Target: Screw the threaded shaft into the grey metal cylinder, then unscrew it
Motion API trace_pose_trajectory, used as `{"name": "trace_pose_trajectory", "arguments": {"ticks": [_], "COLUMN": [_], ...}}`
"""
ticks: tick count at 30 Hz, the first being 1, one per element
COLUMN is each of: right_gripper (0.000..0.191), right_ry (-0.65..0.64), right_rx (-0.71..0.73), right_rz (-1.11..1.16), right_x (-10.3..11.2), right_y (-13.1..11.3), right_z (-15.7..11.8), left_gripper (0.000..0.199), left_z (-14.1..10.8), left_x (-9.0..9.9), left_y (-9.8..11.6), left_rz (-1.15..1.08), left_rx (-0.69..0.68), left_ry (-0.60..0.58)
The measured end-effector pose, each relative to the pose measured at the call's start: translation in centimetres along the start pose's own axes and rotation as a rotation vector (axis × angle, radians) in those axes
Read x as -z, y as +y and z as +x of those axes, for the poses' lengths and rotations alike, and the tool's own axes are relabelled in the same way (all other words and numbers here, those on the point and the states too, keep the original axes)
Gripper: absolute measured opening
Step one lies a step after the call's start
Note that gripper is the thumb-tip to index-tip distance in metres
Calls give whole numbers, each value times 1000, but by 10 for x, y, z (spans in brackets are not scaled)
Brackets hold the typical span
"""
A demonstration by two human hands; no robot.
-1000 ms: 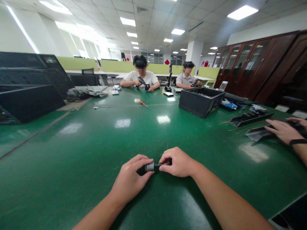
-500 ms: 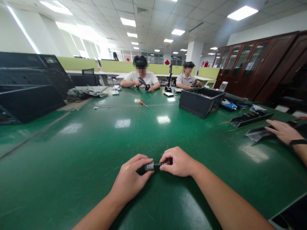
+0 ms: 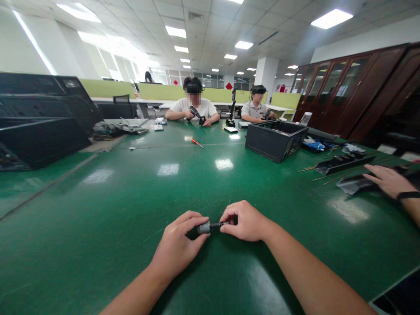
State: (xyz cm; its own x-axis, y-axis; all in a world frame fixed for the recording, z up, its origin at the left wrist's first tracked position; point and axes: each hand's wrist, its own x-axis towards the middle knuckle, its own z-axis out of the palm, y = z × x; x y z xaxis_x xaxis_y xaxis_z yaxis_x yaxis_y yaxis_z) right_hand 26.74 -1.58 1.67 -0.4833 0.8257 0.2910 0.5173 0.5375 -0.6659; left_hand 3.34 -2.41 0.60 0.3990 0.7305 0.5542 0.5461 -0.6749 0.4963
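Here, at the near middle of the green table (image 3: pixel 124 197), we hold a small grey cylinder (image 3: pixel 204 228) in our left hand (image 3: pixel 177 238), pinched with the thumb on its near side and the fingers on its far side. A dark shaft (image 3: pixel 214 225) runs from the cylinder's right end to our right hand (image 3: pixel 244 223), whose thumb and fingertips are closed on it. Cylinder and shaft lie in one line from left to right; we cannot tell whether they are fixed together, nor whether either touches the table.

Well beyond our hands, an orange screwdriver (image 3: pixel 197 143) lies on the far half of the table. To its right we see a black case (image 3: pixel 265 142) with an open top, and a blue cloth (image 3: pixel 314 143) just beside that. Nearer, on the right, thin rods (image 3: pixel 306 169) lie by a dark rail (image 3: pixel 343 165), and a co-worker's hand (image 3: pixel 389 179) with a black wristband is at another dark piece (image 3: pixel 354 183); its grip is unclear to us. On the far left, large black panels (image 3: pixel 42 144) stand beside some loose parts (image 3: pixel 108 130). Across the table, a person in white (image 3: pixel 179 106) holds a drill (image 3: pixel 194 111) towards a small black part (image 3: pixel 202 120).
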Motion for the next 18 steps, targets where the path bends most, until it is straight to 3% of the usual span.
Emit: {"name": "trace_pose_trajectory", "arguments": {"ticks": [18], "right_gripper": [7], "right_ry": [-7], "right_rx": [-42], "right_rz": [49], "right_x": [0], "right_y": [3], "right_z": [0], "left_gripper": [18], "left_z": [1], "left_x": [2], "left_y": [3], "left_rz": [8], "left_rx": [-5], "left_ry": [26]}}
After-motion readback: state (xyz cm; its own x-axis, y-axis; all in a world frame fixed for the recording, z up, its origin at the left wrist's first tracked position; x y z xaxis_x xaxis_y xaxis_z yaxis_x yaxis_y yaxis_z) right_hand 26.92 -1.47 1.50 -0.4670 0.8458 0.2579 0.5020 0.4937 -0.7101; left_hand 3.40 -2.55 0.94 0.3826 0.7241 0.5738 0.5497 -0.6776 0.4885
